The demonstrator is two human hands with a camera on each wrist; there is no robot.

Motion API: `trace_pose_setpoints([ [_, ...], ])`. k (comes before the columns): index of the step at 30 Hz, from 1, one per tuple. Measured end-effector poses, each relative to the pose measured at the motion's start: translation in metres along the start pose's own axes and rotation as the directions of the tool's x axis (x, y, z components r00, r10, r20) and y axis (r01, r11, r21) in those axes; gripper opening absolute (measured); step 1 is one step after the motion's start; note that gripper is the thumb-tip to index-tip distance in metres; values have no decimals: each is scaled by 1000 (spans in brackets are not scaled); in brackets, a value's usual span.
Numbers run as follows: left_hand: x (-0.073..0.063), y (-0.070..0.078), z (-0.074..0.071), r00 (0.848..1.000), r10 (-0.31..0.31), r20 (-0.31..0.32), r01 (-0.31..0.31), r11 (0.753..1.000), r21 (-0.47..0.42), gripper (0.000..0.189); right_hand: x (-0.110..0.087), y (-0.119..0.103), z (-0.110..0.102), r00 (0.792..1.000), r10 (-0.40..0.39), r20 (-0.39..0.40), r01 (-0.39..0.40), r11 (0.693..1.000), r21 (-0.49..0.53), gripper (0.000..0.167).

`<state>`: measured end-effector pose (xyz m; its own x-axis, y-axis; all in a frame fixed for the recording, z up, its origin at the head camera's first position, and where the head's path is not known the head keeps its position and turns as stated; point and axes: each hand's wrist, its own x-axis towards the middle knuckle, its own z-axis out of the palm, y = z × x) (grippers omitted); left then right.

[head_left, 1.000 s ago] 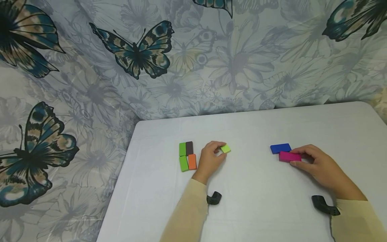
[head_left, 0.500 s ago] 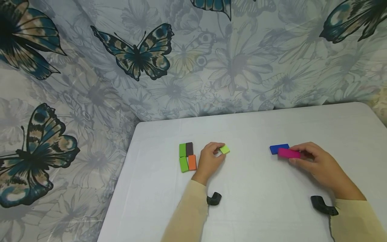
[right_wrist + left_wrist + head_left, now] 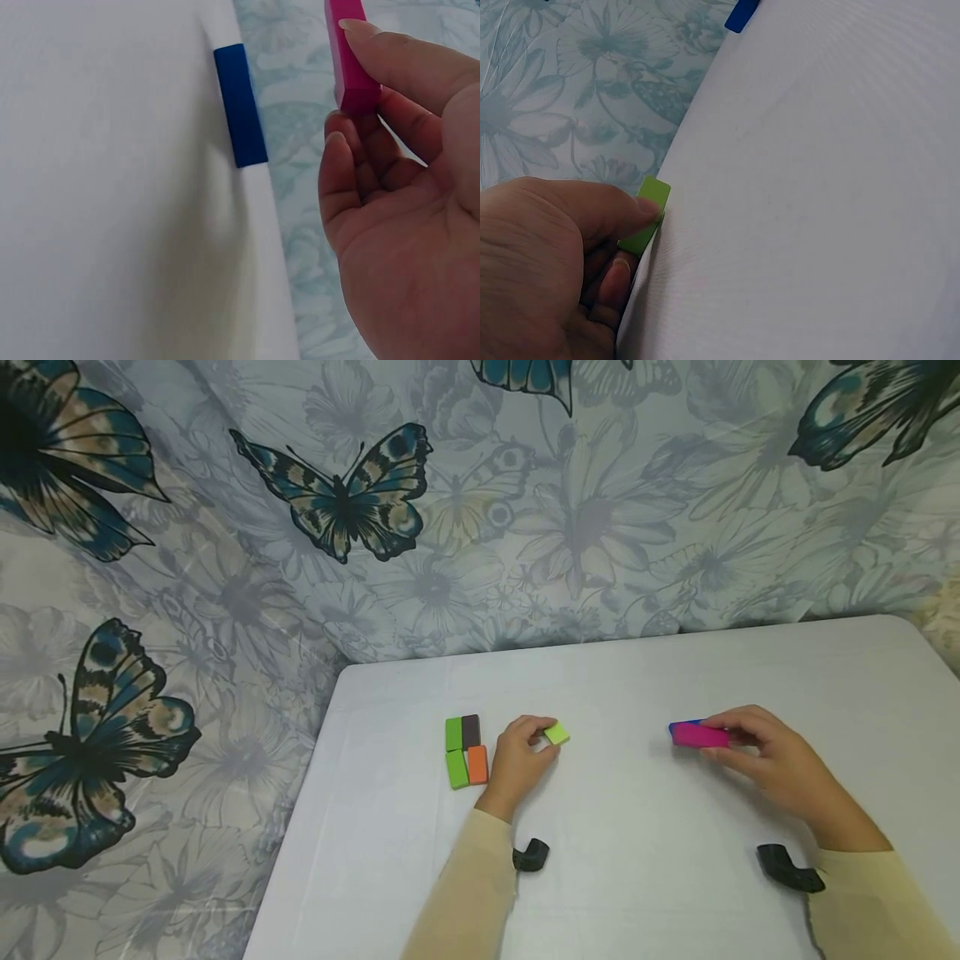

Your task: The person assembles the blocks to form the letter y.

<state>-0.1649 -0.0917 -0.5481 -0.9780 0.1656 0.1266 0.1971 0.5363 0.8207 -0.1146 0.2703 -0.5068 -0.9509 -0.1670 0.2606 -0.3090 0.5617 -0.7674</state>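
Between thumb and fingers my left hand (image 3: 517, 764) pinches a lime-green block (image 3: 557, 732), low over the white table; the left wrist view shows the same green block (image 3: 646, 214) at the fingertips. My right hand (image 3: 768, 764) holds a magenta block (image 3: 700, 735) by its right end, lifted off the table. Behind and beneath it lies a blue block (image 3: 675, 726), mostly covered in the head view. In the right wrist view the blue block (image 3: 241, 106) lies flat on the table, apart from the raised magenta block (image 3: 352, 64).
Left of my left hand, two green blocks (image 3: 453, 734), a dark brown block (image 3: 470, 732) and an orange block (image 3: 477, 765) lie grouped together. The white table (image 3: 615, 860) ends at a butterfly-patterned cloth (image 3: 480, 568) behind and to the left.
My right hand has raised the magenta block and shifted it left, so it now covers most of the blue block. The left hand stays nearly still with its green block.
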Motion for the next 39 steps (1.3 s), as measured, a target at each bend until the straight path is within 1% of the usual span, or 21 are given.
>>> trace_pose_setpoints([
  [3,0,-2,0,1000,-5,-1,5,1000,-1,38,6,-5,4,1000,-11,18,11,1000,-5,35],
  [6,0,-3,0,1000,-8,0,8,1000,-6,38,15,-11,7,999,-4,41,5,1000,-22,34],
  [12,0,-3,0,1000,-18,9,18,1000,-17,39,35,-23,14,997,-12,76,12,1000,-9,32],
  [15,1,-3,0,1000,-13,12,13,1000,-12,39,44,-28,19,995,-22,93,23,1000,-14,32],
  [25,3,1,-1,1000,-14,17,14,1000,5,39,67,-38,35,988,-91,122,91,996,6,30],
  [30,3,0,-1,1000,-25,17,25,1000,10,39,76,-37,49,982,-84,170,80,996,29,29],
  [35,3,-1,-1,1000,-10,9,10,1000,11,39,83,-35,64,973,-69,219,69,998,11,28],
  [37,3,-1,-1,1000,-6,8,6,1000,9,39,85,-34,71,970,-55,239,56,998,5,27],
  [39,3,-1,-1,1000,-5,12,5,1000,8,39,85,-33,77,964,-25,265,26,1000,-2,26],
])
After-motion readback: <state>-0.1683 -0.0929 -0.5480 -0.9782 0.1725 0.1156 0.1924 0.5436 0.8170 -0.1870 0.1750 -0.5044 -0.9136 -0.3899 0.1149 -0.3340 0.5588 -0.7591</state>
